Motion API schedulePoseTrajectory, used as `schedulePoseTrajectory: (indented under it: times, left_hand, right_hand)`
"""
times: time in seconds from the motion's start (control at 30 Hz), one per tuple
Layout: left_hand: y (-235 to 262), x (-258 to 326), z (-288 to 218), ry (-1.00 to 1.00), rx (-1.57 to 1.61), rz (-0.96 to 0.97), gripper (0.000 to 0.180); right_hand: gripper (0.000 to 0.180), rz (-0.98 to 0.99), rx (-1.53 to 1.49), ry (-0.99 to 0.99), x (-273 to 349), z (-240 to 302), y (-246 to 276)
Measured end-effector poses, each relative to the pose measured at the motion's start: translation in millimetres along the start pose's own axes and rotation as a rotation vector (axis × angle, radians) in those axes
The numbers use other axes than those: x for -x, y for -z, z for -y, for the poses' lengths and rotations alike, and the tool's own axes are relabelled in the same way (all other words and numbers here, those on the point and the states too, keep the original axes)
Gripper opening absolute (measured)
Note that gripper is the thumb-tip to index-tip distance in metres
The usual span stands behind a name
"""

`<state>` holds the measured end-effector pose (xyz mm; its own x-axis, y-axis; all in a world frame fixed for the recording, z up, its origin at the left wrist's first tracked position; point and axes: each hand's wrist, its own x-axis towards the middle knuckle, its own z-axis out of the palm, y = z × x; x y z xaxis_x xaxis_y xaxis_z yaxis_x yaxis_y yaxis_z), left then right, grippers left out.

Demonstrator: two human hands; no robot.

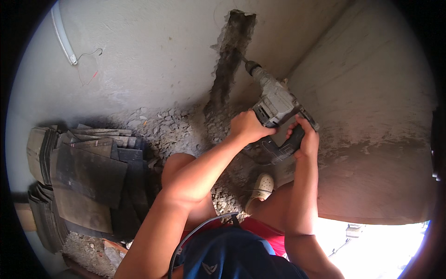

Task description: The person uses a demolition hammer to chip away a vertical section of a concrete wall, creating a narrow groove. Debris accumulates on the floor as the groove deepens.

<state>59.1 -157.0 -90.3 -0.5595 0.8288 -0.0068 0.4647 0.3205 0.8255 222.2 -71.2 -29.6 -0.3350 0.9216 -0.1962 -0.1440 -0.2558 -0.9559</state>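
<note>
A dusty grey hammer drill (277, 100) with a black handle is held between both my hands, tilted up and to the left. Its bit reaches the edge of a rough, dark channel (228, 56) cut into the plastered wall (153, 51). My left hand (250, 126) is closed on the near left side of the tool's body, its fingers partly hidden behind it. On the right, my right hand (306, 138) has its fingers curled round the rear of the tool, by the handle.
Broken rubble (162, 128) covers the floor along the wall's foot. Stacked dark, curved sheets (90, 174) lie at the left. A tube lamp (63, 35) with loose wires hangs at upper left. A second wall (367, 116) rises on the right. My foot in a pale clog (264, 186) stands below the drill.
</note>
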Motion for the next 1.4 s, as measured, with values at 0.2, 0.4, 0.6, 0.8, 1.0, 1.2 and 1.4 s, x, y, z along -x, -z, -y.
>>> schedulePoseTrajectory:
  times: [0.2,0.4,0.6,0.8,1.0,1.2,1.4]
  left_hand:
    - [1.1,-1.9,-0.8,-0.014,0.054,-0.025,0.068]
    - [4.1,-1.1,-0.5,0.019,0.024,-0.008,0.069]
    - [-2.2,-3.2,5.5,0.009,0.029,-0.033,0.071]
    - [0.1,-7.2,10.0,0.023,-0.016,-0.007,0.075]
    - [22.7,-0.6,11.0,0.023,-0.101,0.017,0.086]
    - [60.5,24.3,1.6,-0.010,-0.190,0.113,0.079]
    - [57.0,20.3,4.3,0.048,-0.316,0.148,0.074]
  right_hand:
    - [0.023,0.026,0.051,0.075,0.0,1.1,-7.0]
    - [0.022,0.009,0.024,0.042,4.5,1.2,-11.6]
    - [0.020,-0.005,0.041,0.050,1.5,-3.4,-7.4]
    - [0.018,0.025,-0.022,0.085,6.7,-7.6,-14.8]
    - [0.016,0.070,-0.141,0.093,25.6,-9.5,-28.3]
    - [0.016,0.027,-0.308,0.097,63.6,-16.9,-44.3]
    - [0.017,0.016,-0.417,0.014,52.0,-40.0,-31.9]
